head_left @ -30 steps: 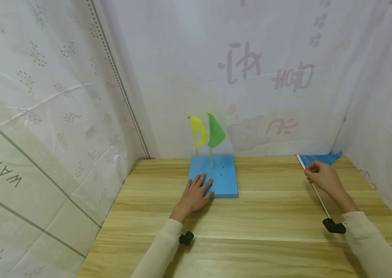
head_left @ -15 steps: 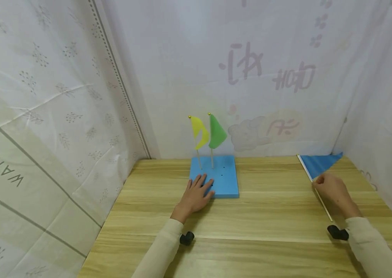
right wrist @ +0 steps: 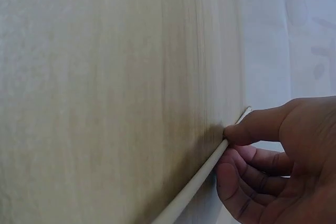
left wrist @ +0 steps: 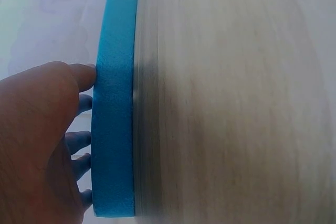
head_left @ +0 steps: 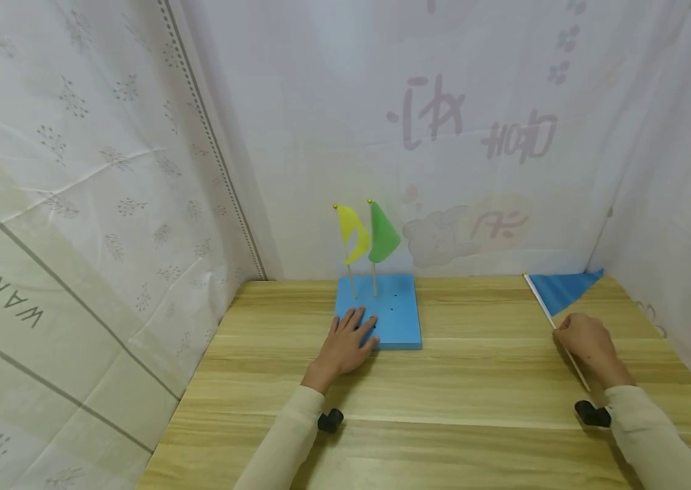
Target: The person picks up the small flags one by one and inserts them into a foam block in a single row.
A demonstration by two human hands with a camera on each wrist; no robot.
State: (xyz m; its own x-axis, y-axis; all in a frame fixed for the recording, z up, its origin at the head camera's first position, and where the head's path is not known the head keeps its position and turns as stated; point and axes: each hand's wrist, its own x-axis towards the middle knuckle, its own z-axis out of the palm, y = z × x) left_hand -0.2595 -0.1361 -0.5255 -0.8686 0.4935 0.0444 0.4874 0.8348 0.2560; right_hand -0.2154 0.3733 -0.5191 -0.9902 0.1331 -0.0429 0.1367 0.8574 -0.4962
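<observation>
My left hand (head_left: 344, 346) rests with spread fingers on the front left of a blue board (head_left: 405, 330), which has small holes in its top. In the left wrist view, its fingertips touch the face of the board (left wrist: 114, 103). A yellow flag (head_left: 347, 219) and a green flag (head_left: 384, 235) stand upright in the board's back part. At the right, my right hand (head_left: 587, 342) pinches the stick of a blue triangular flag (head_left: 560, 291) just below the cloth. The right wrist view shows thumb and fingers on the pale stick (right wrist: 193, 184), close to the tabletop.
Everything stands on a wooden table (head_left: 468, 388). Printed curtains (head_left: 321, 122) hang behind it and on both sides. A black wrist device (head_left: 330, 420) sits by the left sleeve, another black device (head_left: 592, 414) by the right one.
My right hand has slid down the blue flag's stick, from beside the cloth to below it, uncovering the cloth. The left hand and the standing flags have stayed put.
</observation>
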